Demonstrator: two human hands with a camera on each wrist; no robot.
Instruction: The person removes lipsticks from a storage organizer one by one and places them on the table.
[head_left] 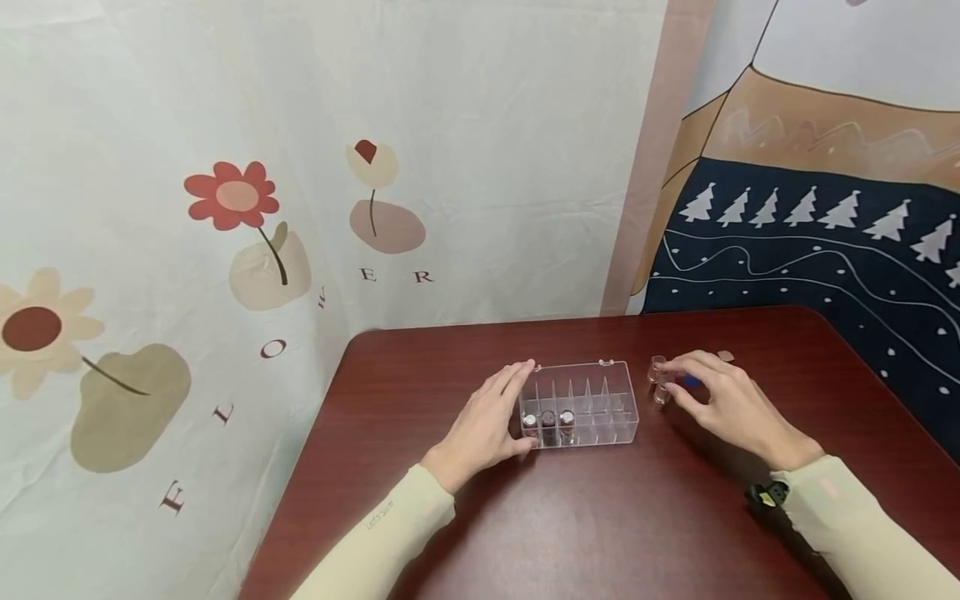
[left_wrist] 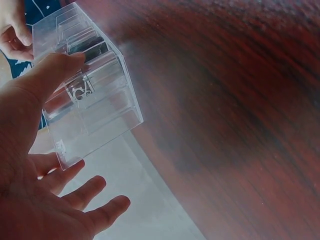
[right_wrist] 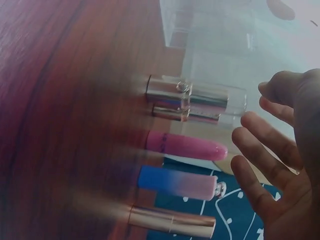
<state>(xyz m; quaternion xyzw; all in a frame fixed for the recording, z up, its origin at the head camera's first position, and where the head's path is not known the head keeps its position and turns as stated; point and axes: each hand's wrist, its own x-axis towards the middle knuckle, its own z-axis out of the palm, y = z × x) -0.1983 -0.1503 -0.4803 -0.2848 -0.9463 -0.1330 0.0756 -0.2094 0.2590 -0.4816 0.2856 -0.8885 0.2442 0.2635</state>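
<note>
A clear divided box [head_left: 626,433] stands on the table, with three lipstick tubes [head_left: 567,427] upright in its front row. My left hand [head_left: 487,421] grips the box's left end, thumb on the front wall and index finger at the back corner; its other fingers spread free in the left wrist view. Just right of the box, my right hand [head_left: 723,400] hovers beside a clear-capped lipstick [right_wrist: 200,96], thumb and fingers parted. In the right wrist view its fingertips [right_wrist: 247,120] are apart from the tubes.
Beyond the capped lipstick stand a second gold-based lipstick [right_wrist: 169,113], a pink tube [right_wrist: 185,145], a blue-to-pink tube [right_wrist: 175,182] and a gold tube [right_wrist: 172,220]. Patterned cloth [head_left: 487,167] hangs behind and left of the red-brown table [head_left: 570,533].
</note>
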